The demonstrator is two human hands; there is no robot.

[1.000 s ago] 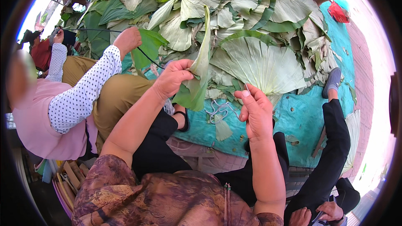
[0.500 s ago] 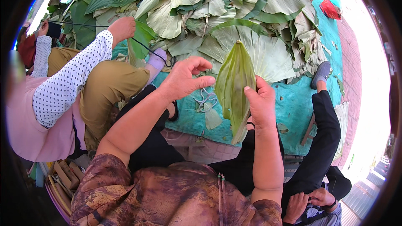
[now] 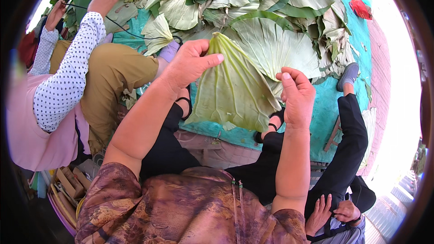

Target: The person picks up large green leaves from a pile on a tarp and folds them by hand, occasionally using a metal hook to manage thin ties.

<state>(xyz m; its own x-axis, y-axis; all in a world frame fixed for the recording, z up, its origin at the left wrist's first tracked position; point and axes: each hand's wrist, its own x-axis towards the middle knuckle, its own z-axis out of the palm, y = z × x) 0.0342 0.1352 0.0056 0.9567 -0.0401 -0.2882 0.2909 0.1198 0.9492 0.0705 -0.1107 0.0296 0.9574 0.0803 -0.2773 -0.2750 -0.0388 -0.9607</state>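
In front of me hangs a folded green lotus leaf [image 3: 235,86], its veins fanning down from a pointed top. My left hand [image 3: 187,65] pinches it near that top, thumb lying along the edge. At the leaf's right side, my right hand [image 3: 298,97] is closed with its fingers curled in. Whether the leaf's edge is between those fingers is hidden. Behind both hands a wide pale lotus leaf [image 3: 275,47] lies spread on the pile.
Many lotus leaves [image 3: 217,7] are heaped on a turquoise tarp [image 3: 323,122]. On my left a person [image 3: 63,104] in polka-dot sleeves holds a dark cord [image 3: 124,28]. Another person's hands [image 3: 332,212] rest at lower right. A box of cardboard [image 3: 68,183] stands lower left.
My left hand, empty before, has taken the leaf's top. The leaf has swung left and opened wider. The person on the left has drawn the cord further left.
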